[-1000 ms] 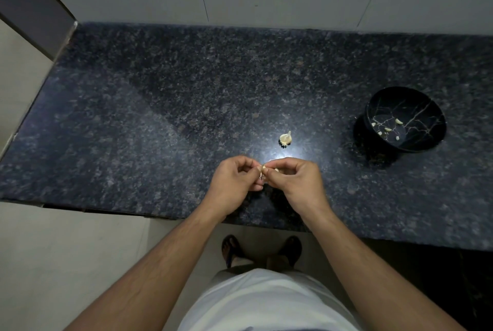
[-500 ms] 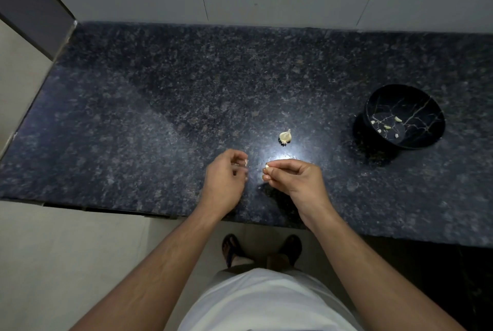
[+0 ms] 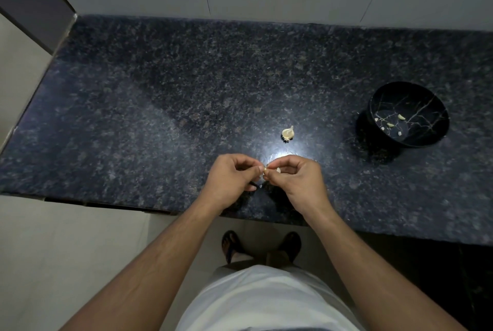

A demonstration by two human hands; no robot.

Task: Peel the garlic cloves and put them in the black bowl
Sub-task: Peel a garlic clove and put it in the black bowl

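A: Head view: both hands meet over the front edge of the bench (image 3: 133,117). The right hand (image 3: 296,182) pinches a garlic clove (image 3: 269,170); the left hand (image 3: 229,178) nips its skin, both grips narrow.

B: And the black bowl (image 3: 437,132)?

A: Near the right edge, with peeled cloves (image 3: 392,122) inside. A garlic remnant (image 3: 288,133) lies just behind the hands.

B: Best technique?

A: Probably hold the clove firm and strip the skin off lengthwise, over the bench.

Glossy speckled granite counter (image 3: 160,117)
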